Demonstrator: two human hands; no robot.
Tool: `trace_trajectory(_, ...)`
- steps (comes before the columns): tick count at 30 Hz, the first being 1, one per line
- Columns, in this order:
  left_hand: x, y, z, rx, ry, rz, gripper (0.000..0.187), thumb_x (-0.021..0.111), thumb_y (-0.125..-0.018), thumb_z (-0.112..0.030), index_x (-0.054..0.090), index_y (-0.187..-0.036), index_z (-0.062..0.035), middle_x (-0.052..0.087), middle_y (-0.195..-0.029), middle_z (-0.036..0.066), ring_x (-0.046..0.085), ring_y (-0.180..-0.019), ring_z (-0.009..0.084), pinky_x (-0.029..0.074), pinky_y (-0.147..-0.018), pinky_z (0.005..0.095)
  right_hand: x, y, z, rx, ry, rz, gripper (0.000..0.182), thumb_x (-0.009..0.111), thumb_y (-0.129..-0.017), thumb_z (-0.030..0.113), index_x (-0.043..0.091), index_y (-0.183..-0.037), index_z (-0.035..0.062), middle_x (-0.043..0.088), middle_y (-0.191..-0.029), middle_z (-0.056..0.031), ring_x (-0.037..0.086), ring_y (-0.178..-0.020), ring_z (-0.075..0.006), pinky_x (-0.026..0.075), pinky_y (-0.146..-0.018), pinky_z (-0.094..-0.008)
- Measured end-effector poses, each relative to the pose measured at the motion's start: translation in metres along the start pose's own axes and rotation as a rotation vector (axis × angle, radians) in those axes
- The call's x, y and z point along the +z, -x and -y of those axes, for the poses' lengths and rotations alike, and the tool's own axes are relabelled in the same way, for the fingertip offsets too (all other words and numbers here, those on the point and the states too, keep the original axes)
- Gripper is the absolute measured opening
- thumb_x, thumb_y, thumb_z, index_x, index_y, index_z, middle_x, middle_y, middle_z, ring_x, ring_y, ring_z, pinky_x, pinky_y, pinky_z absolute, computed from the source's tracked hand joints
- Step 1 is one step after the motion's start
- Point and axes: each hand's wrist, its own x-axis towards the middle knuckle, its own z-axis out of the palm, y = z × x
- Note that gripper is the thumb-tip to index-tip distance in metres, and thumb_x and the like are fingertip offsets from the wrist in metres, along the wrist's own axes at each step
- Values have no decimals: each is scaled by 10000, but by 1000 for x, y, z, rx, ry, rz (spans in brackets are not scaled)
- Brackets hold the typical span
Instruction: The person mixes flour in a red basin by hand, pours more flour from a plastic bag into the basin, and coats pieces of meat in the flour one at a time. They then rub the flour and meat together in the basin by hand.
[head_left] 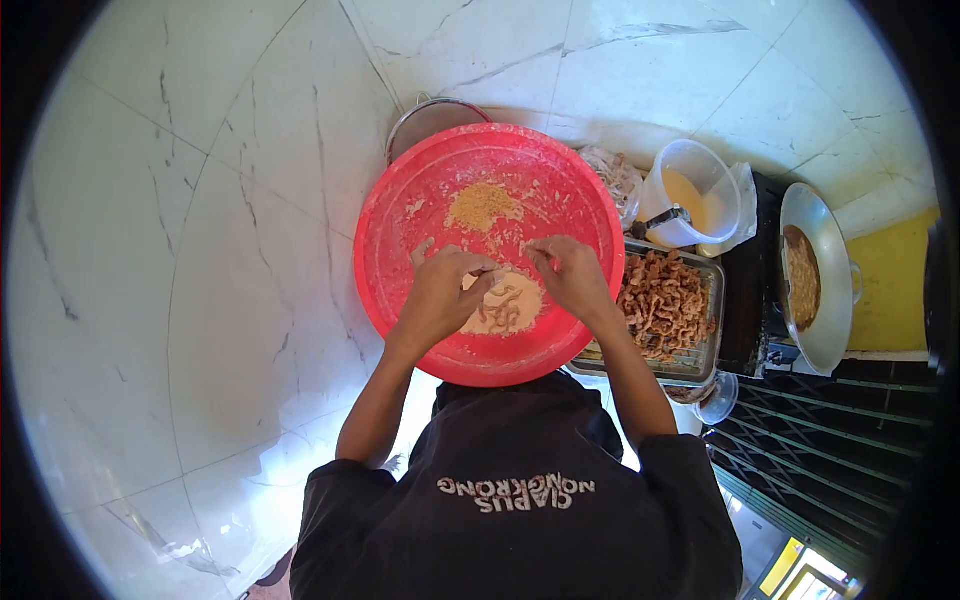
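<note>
A wide red basin (385, 180) sits in front of me. In its near half lies a heap of pale flour (530, 292) with several floured strips (503, 312) in it. Farther back is a patch of yellowish crumbs (482, 206). My left hand (437, 292) is above the left side of the flour, thumb and forefinger drawn together. To the right, my right hand (572, 277) is held over the basin with its fingertips pinched. Anything between the fingers of either hand is too small to make out.
Right of the basin is a metal tray (712, 330) of brown fried pieces (665, 305). Behind it stand a tub (690, 160) of yellowish liquid and a plastic bag (612, 180). A large pan (835, 320) rests on a black stove (748, 290) at far right.
</note>
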Motion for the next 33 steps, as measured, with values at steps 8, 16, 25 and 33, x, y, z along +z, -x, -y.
trace_trajectory(8, 5, 0, 12, -75, 86, 60, 207, 662, -955, -235, 754, -1039, -69, 718, -890, 97, 643, -871, 222, 380, -1023, 449, 0, 7, 16, -77, -156, 143, 211, 699, -883, 113, 713, -1067, 12, 722, -1002, -168, 683, -933, -356, 541, -804, -455)
trace_trajectory(16, 20, -4, 25, -142, 656, 80, 233, 611, -1004, -184, 730, -1038, 13, 690, -821, 38, 610, -817, 94, 478, -756, 278, -15, -3, 30, -214, -101, 99, 172, 734, -849, 74, 718, -1015, 32, 725, -937, -126, 693, -896, -315, 540, -789, -422)
trace_trajectory(25, 20, -6, 30, -135, 753, 181, 259, 615, -1013, -221, 725, -1042, 13, 693, -874, 11, 602, -855, 68, 483, -782, 270, -15, -1, 32, -237, -139, 18, 166, 734, -842, 35, 721, -1007, 32, 724, -951, -125, 693, -884, -305, 535, -801, -408)
trace_trajectory(33, 4, 0, 30, -164, 599, 81, 245, 692, -956, -205, 723, -1048, 19, 701, -899, 43, 627, -860, 109, 493, -783, 282, -33, -1, 30, -13, -283, -53, 214, 721, -842, 25, 711, -1056, 28, 724, -1009, -136, 680, -978, -318, 528, -900, -425)
